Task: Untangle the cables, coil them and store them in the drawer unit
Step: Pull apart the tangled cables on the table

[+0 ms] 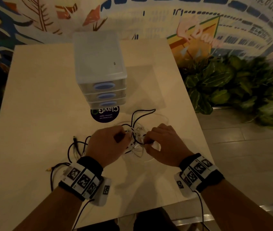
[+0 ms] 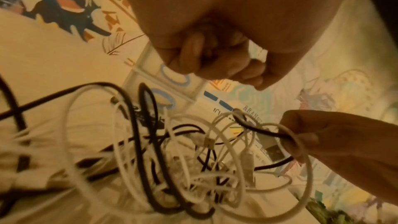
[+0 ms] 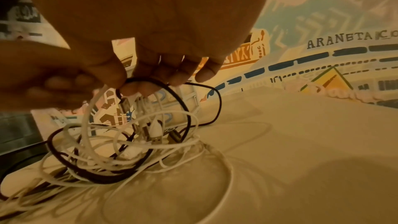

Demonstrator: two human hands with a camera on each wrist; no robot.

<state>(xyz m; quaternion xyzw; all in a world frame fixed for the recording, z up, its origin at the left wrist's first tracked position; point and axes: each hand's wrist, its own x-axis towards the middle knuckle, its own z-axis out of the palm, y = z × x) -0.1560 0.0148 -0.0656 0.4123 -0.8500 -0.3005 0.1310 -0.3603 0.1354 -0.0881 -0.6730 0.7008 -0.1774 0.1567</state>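
A tangle of black and white cables (image 1: 136, 138) lies on the pale table (image 1: 40, 97) in front of a clear drawer unit (image 1: 99, 64) whose three drawers with blue handles are closed. My right hand (image 1: 147, 140) pinches a black cable loop (image 3: 172, 89) and a white cable (image 3: 90, 113) between thumb and fingers, lifting them a little off the heap (image 2: 172, 159). My left hand (image 1: 124, 136) hovers at the tangle's left side with its fingers curled into a fist (image 2: 215, 64); no cable shows inside it. USB plugs (image 3: 155, 132) hang in the knot.
Loose black cable ends with plugs (image 1: 75, 140) trail to the left, near my left wrist. A round dark sticker (image 1: 104, 115) sits in front of the drawer unit. Leafy plants (image 1: 232, 85) stand beyond the table's right edge. A painted wall is behind.
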